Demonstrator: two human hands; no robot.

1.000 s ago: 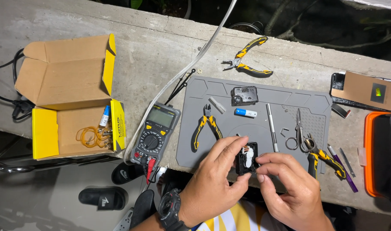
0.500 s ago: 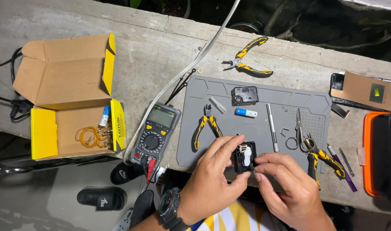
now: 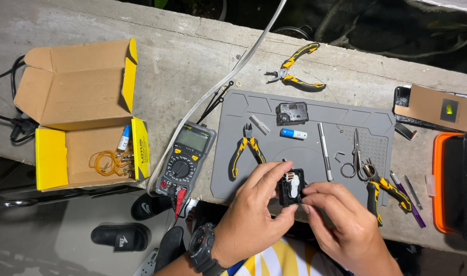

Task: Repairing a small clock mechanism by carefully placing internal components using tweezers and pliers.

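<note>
Head view, single camera looking down at a concrete ledge [image 3: 192,61]. Left hand [image 3: 256,214] and right hand [image 3: 340,220] meet at the near edge of a grey work mat [image 3: 305,153]. Between them sits a small black module [image 3: 291,188] with a white part showing in its open face. Left-hand fingers are closed around the module's left side and lower corner, thumb beneath. Right-hand fingertips are pinched against its right edge. The module is held just above the mat's front edge, directly below the loose battery [image 3: 293,134]. A black wristwatch [image 3: 201,249] is on the left wrist.

On the mat: yellow-handled side cutters [image 3: 247,148] left of the hands, a second black module [image 3: 291,112] near the top, a slim metal tool [image 3: 324,151], small scissors [image 3: 355,156] and yellow-handled pliers [image 3: 381,191] just beside the right hand.

Off the mat: a multimeter [image 3: 185,158] touching the mat's left edge, an open cardboard box [image 3: 80,112] at far left, long-nose pliers [image 3: 294,69] above the mat, and an orange-rimmed case [image 3: 456,184] at the right edge. Black sandals [image 3: 118,236] lie on the floor below the ledge.
</note>
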